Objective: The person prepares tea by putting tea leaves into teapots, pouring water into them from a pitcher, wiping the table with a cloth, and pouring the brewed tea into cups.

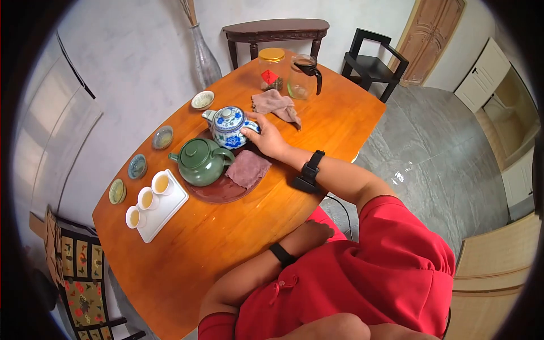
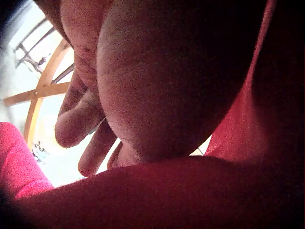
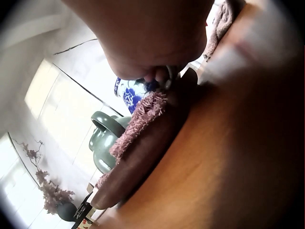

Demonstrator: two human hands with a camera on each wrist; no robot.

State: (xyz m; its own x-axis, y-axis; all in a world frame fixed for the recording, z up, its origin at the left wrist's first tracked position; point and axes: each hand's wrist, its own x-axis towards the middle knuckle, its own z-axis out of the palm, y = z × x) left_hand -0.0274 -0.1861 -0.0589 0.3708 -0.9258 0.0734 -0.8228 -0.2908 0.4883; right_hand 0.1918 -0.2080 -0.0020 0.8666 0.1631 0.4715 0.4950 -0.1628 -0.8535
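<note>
Table (image 1: 238, 249): ours, wooden
Right hand (image 1: 271, 140): grips patterned teapot (image 1: 225, 136), eleven o'clock
Left hand (image 1: 313, 234): idle, open
Cups (image 1: 146, 200): three filled, ten o'clock; remainder unclear

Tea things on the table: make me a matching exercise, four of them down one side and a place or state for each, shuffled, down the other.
1. Green teapot
2. Blue-and-white teapot
3. Three small cups
4. Gold-lidded jar

A. Bears a red label
B. Gripped at the handle by the right hand
C. Hold pale yellow liquid
D. On the reddish-brown plate, untouched

Pairs: 1-D, 2-B, 3-C, 4-A
</note>
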